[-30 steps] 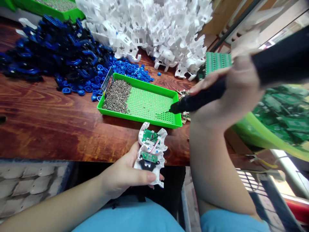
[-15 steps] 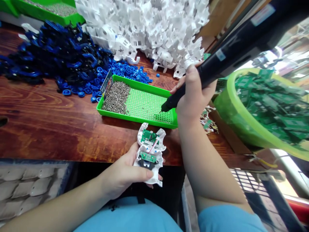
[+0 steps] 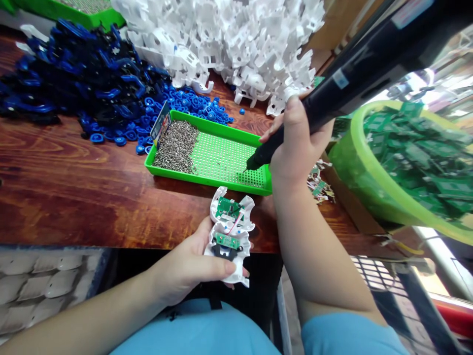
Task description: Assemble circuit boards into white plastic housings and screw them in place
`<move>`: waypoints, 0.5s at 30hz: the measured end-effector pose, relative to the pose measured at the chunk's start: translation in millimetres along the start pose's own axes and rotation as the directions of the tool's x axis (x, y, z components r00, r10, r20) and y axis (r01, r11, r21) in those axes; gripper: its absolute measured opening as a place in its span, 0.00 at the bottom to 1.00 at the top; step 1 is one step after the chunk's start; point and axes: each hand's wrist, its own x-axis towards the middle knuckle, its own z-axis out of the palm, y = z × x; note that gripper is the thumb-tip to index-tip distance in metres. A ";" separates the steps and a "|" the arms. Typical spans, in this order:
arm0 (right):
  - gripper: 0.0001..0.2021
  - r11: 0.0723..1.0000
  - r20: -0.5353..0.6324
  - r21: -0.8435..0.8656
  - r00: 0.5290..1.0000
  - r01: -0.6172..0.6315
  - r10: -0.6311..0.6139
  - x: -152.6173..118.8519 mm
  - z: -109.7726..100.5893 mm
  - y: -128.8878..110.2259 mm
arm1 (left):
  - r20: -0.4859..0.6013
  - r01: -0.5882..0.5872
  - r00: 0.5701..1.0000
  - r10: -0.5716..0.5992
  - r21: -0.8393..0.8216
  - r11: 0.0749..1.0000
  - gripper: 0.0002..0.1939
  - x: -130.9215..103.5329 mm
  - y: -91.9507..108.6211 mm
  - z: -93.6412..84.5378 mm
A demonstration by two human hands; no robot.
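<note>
My left hand (image 3: 199, 264) is closed around a white plastic housing (image 3: 241, 268), thumb across its lower part, at the table's front edge. Inside the housing sit green circuit boards (image 3: 228, 209), a black part and thin red and white wires. In my right hand (image 3: 295, 143) is a black electric screwdriver (image 3: 340, 84), gripped near its lower end and slanting down to the left. Its thin bit points into the right part of a green perforated tray (image 3: 207, 185); whether it touches the bottom I cannot tell. Small screws (image 3: 176, 148) lie heaped at the tray's left end.
White plastic shells (image 3: 229, 44) are piled at the back. Blue-and-black parts (image 3: 81, 79) and small blue pieces (image 3: 192, 104) lie to the left. A yellow-green basin (image 3: 354, 162) of circuit boards stands at right, near loose wired pieces (image 3: 321, 185). Pale curved parts (image 3: 44, 286) fill a lower-left crate.
The view has shifted slightly. Both hands keep nearly the same pose, with the screwdriver bit still over the tray's right part and the housing still held.
</note>
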 end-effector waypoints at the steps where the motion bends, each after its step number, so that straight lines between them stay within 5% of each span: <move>1: 0.07 1.000 0.005 -0.009 1.000 -0.012 0.012 -0.2 -0.2 -0.5 | 0.003 0.002 1.000 -0.002 0.004 1.000 0.37 -0.3 -0.1 0.1; 15: 0.07 0.999 -0.009 -0.047 1.000 -0.024 0.024 1.4 0.3 -3.5 | 0.024 -0.004 1.000 0.004 0.003 1.000 0.38 2.8 1.0 -1.8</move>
